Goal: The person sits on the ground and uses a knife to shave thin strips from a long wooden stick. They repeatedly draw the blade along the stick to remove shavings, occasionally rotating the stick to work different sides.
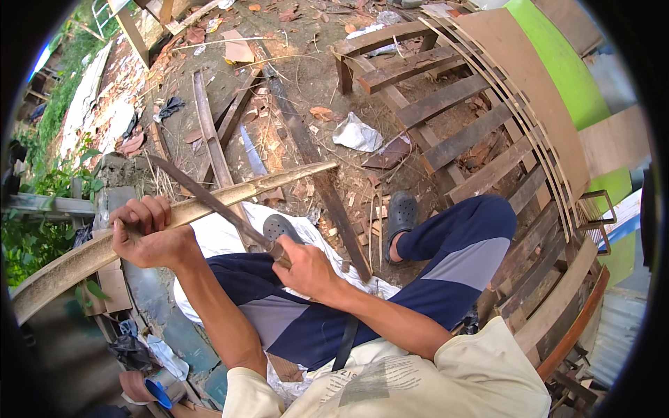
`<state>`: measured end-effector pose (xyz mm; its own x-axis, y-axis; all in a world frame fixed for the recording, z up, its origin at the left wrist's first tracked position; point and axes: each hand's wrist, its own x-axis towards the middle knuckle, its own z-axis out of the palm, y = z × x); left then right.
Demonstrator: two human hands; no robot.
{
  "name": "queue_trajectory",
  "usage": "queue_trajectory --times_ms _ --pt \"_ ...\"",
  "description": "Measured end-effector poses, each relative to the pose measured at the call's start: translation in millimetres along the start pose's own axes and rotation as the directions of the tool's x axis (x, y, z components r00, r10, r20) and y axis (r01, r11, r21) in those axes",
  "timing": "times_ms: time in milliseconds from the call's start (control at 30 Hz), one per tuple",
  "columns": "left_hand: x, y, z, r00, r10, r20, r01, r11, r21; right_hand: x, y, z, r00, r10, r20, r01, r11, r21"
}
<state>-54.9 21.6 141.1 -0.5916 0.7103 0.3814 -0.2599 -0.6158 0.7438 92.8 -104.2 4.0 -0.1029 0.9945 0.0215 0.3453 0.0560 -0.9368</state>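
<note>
A long split bamboo piece (261, 184) runs across in front of me from lower left to upper right, its hollow side partly showing. My left hand (153, 233) is closed with its fingers curled over the bamboo. My right hand (306, 268) grips the handle of a machete (212, 202). The long dark blade slants to the upper left and crosses the bamboo just right of my left hand; whether its edge touches cannot be told. Under the bamboo, white cloth (202, 233) lies beside my legs.
A slatted wooden frame (453, 146) stands at right, with thin strips (536, 125) across it. Ahead on the dirt lie a dark wooden beam (300, 132), another bamboo length (209, 125), a handsaw blade (253, 153) and a white plastic bag (357, 133). A low block wall (157, 299) is at left.
</note>
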Motion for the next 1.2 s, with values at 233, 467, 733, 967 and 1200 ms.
queue_trajectory --times_ms 233,467,733,967,1200 --pt "0.7 -0.7 -1.8 1.000 0.005 0.008 -0.005 1.000 -0.004 11.5 106.0 -16.0 0.887 0.461 -0.036 -0.462 0.877 -0.132" --pt "0.4 -0.7 -4.0 0.998 -0.013 0.067 0.016 0.999 -0.042 11.7 60.3 -11.6 0.976 0.218 -0.005 -0.217 0.972 -0.094" --pt "-6.4 3.6 3.8 0.999 -0.031 0.036 0.032 0.999 -0.030 20.1 109.1 -23.5 0.917 0.399 0.001 -0.394 0.904 -0.169" --pt "-1.9 -1.6 6.5 0.997 -0.024 0.073 0.027 0.999 -0.042 21.0 156.8 0.2 0.970 0.223 -0.101 -0.237 0.957 -0.164" --pt "6.4 -2.7 1.3 1.000 0.007 0.022 -0.007 1.000 -0.004 32.0 139.4 -24.7 0.903 0.429 -0.041 -0.429 0.888 -0.165"
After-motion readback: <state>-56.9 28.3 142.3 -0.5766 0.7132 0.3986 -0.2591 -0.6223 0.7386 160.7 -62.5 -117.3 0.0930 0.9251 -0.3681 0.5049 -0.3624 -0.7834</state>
